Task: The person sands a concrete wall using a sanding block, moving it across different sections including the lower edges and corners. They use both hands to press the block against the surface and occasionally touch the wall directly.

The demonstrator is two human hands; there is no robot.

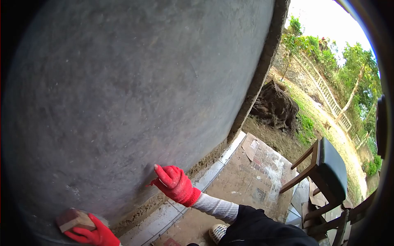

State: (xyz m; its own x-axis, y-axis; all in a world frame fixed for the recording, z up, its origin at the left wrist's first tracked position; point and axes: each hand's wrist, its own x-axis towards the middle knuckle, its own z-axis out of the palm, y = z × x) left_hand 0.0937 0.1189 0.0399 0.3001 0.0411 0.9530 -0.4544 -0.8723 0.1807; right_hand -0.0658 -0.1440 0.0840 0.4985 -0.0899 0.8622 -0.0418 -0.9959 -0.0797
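My left hand (97,234), in a red glove, grips a wooden block (76,220) with a reddish-brown face and a paler side. It holds the block against the lower part of the grey plastered wall (143,82). My right hand (175,185), also red-gloved, is close to the wall near its foot, with nothing visible in it. Its fingers are partly bent and apart, and one bare fingertip shows through the glove. A grey knitted cuff and black sleeve (258,225) cover that arm.
Along the wall's foot runs a strip of white tiles (174,207). Dusty, flattened cardboard (234,176) covers the floor. A wooden chair with a dark seat (331,168) stands at right. Beyond the wall's edge are a tree stump (276,105) and a sloping garden. A perforated shoe (217,233) shows below.
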